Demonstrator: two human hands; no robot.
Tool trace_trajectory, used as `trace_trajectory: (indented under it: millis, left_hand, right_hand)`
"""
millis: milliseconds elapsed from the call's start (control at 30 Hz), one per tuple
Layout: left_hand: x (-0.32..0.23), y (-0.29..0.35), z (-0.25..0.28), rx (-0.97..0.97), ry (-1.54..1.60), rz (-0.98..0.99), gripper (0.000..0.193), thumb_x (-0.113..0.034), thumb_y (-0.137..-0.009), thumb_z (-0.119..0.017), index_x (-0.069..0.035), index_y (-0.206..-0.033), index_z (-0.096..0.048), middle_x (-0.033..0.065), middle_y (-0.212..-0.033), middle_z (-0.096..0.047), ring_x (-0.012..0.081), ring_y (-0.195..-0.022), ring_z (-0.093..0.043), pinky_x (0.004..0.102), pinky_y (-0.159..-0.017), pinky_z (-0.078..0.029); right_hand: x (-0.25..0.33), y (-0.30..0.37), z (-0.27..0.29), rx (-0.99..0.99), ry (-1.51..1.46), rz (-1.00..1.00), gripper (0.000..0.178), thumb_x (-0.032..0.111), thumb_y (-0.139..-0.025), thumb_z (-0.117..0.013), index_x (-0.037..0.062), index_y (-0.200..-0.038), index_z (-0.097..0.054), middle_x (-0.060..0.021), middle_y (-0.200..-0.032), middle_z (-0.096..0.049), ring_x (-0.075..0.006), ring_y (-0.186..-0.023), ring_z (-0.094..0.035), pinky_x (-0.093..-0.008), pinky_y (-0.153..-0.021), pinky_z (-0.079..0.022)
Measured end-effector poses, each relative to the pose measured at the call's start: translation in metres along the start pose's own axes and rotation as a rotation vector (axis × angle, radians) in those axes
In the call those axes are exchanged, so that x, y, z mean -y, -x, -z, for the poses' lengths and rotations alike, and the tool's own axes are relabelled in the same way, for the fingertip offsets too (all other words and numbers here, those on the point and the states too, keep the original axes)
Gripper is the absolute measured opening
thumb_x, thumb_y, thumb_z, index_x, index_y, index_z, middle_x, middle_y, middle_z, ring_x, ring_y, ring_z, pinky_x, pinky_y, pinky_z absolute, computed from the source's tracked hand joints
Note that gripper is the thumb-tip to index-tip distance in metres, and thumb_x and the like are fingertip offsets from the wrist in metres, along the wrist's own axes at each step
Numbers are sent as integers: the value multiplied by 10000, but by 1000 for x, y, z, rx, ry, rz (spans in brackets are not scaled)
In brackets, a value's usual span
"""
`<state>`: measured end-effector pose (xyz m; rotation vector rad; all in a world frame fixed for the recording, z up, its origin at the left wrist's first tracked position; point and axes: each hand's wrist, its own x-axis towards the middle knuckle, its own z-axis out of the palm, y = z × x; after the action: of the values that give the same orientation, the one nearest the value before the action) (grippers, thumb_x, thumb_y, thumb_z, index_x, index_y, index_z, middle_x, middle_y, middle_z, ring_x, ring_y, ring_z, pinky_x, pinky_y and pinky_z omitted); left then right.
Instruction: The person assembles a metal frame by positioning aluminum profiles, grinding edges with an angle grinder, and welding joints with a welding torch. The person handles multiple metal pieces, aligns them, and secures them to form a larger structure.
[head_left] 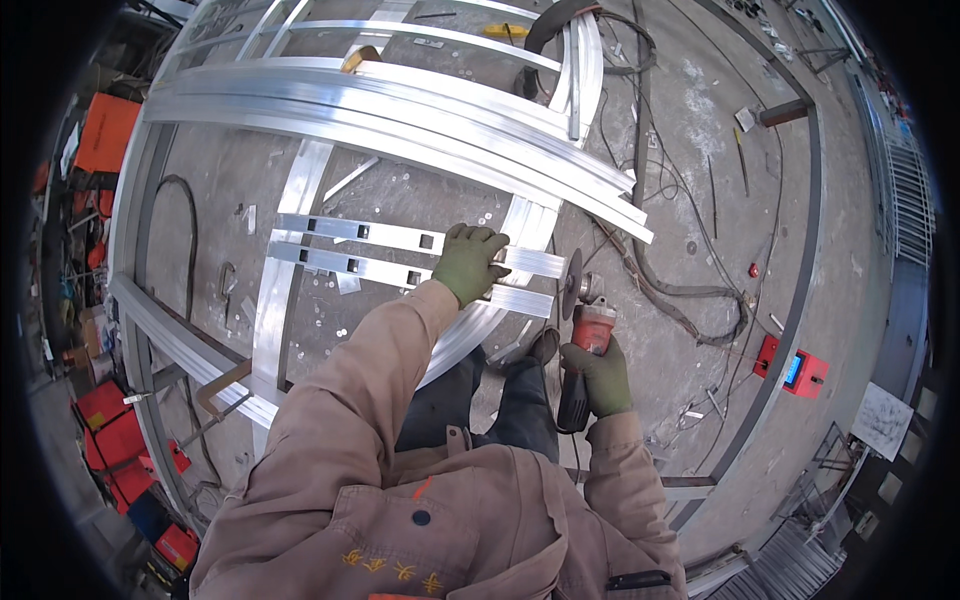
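Observation:
My left hand (468, 262), in a green glove, presses down with curled fingers on a silver metal bar (390, 235) that has square holes along it. A second, similar bar (380, 271) lies beside it, nearer to me. My gloved right hand (600, 377) is wrapped around the rear body of a red and black angle grinder (595, 326). Its disc (572, 283) stands on edge at the right ends of the two bars; whether it touches them I cannot tell. Both bars lie across wide silver rails (527, 226).
Long silver profiles (400, 105) run across beyond the bars. A clamp (225, 388) grips the frame at left. Black cable (690, 290) loops over the concrete floor on the right, near a red box with a blue display (790, 368). A steel frame edge (800, 270) borders the right side.

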<state>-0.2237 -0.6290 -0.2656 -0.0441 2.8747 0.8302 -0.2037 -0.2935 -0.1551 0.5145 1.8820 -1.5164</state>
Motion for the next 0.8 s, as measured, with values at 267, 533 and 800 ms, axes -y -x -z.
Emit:
trace_trajectory:
  millis: [267,533,800]
  left_hand:
    - [2,1,1,14,19,24,561,-362,-974,-919,-213,-1494,-770,111,-1503,-753,382,-1499,-632,587,-1368,-345]
    - [-2,1,6,53,30,42,554,-334,-973,-915,-226,-1494,-759,94,-1493,-750,354,-1510,-629,589,-1386,-314]
    - [0,-1,-1,44,-19,36,575,-352,-971,-910,-228,-1509,-748,91,-1491,-749,349,-1516,-626,606,-1396,-308]
  right_hand:
    - [0,-1,-10,-18,12,-50,525,188,-869,-999,18,-1306,-762,-62,-1122,-820,-162,-924,-765,-357,-816,-625]
    - [-5,-6,-13,22,-13,-20,432,135,-944,-970,25,-1275,-716,-83,-1045,-793,-214,-842,-790,-390,-728,-640]
    - [-2,1,-16,-12,11,-8,454,144,-939,-962,24,-1302,-717,-77,-1039,-785,-225,-839,-785,-398,-750,-638]
